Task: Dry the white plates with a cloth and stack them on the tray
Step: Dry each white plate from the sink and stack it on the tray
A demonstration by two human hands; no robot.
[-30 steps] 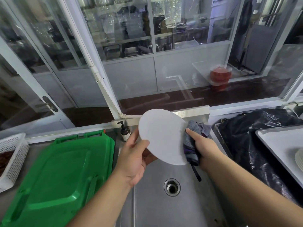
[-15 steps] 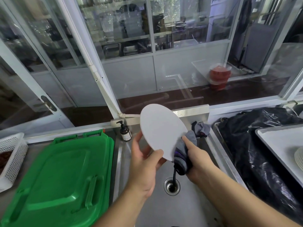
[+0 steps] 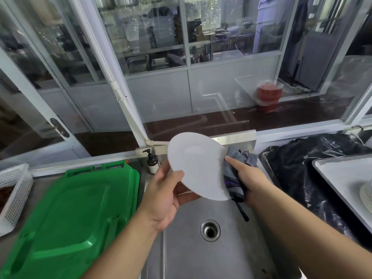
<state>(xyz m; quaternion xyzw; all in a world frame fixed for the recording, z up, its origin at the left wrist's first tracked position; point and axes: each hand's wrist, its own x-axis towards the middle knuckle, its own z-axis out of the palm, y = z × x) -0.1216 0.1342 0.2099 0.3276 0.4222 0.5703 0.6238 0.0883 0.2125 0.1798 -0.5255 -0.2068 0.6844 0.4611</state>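
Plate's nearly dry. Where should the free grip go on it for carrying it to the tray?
Probably keep the left hand where it is: thumb on the face, fingers behind the lower-left rim of the white plate. The plate is thin, flat and tilted, and the cloth in the right hand covers its right edge.

The right hand [image 3: 248, 179] slid the cloth [image 3: 231, 174] up the plate's [image 3: 198, 164] rim.

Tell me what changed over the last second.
The right hand slid the grey cloth down the white plate's right edge, then back up; the plate tilted slightly. Unchanged: the left hand grips the plate's lower left rim over the sink; the stacked plates stay on the tray.
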